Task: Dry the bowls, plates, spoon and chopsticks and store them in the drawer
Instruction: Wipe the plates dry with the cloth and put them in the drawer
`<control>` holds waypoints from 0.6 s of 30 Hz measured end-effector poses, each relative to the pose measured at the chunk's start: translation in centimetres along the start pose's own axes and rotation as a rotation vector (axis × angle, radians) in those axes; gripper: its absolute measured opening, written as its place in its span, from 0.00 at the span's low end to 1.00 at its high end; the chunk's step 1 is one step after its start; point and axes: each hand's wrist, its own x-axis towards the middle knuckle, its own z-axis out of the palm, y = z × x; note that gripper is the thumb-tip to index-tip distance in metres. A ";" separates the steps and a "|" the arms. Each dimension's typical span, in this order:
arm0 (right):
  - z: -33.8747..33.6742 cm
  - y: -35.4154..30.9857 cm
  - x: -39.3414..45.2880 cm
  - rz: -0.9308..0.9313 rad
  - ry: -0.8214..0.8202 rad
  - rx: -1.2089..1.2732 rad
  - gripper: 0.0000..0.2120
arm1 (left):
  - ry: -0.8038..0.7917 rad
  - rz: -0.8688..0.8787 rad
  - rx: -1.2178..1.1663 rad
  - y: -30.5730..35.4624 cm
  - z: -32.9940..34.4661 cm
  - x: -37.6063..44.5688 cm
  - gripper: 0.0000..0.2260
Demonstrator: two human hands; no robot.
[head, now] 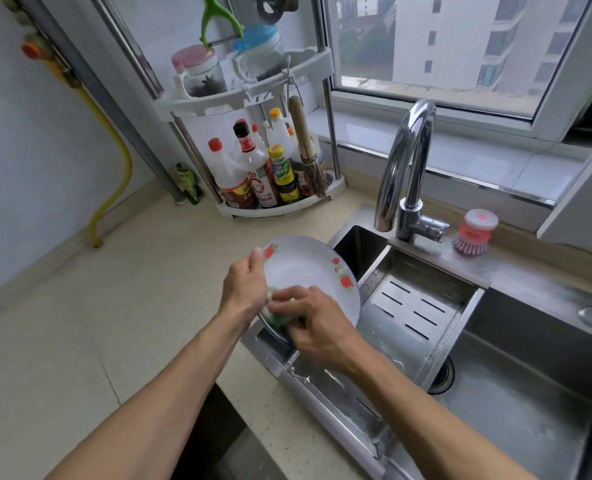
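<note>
Plate (pixel 308 271): held tilted over the sink's (pixel 530 393) 9 o'clock edge.
Left hand (pixel 244 284): rim gripped at 9 o'clock.
Right hand (pixel 317 318): green cloth (pixel 280 320) clutched against the plate at 6 o'clock.

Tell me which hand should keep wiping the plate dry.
Right. The right hand already presses the cloth on the plate, while the left hand grips its rim.
</note>
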 end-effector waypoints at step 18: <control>-0.6 1.8 -1.8 0.177 -0.012 0.004 0.18 | 0.196 0.085 0.137 1.1 1.3 -0.5 0.23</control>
